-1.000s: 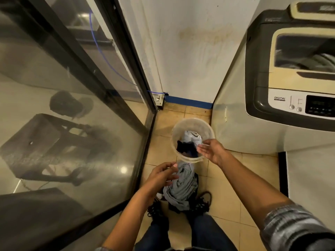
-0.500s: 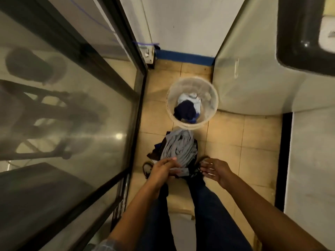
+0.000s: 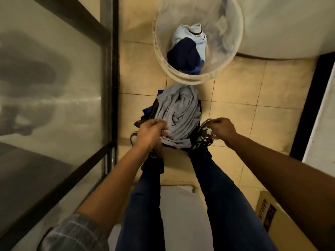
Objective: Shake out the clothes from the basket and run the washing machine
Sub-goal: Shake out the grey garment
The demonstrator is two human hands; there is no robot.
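left hand pinches grey garment | right hand curled | basket beyond

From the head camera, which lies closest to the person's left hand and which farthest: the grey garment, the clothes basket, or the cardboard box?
From the left hand:
1. Grey garment, on the floor pile, at the fingers.
2. Clothes basket, ahead past the pile.
3. Cardboard box, behind, on the person's right.
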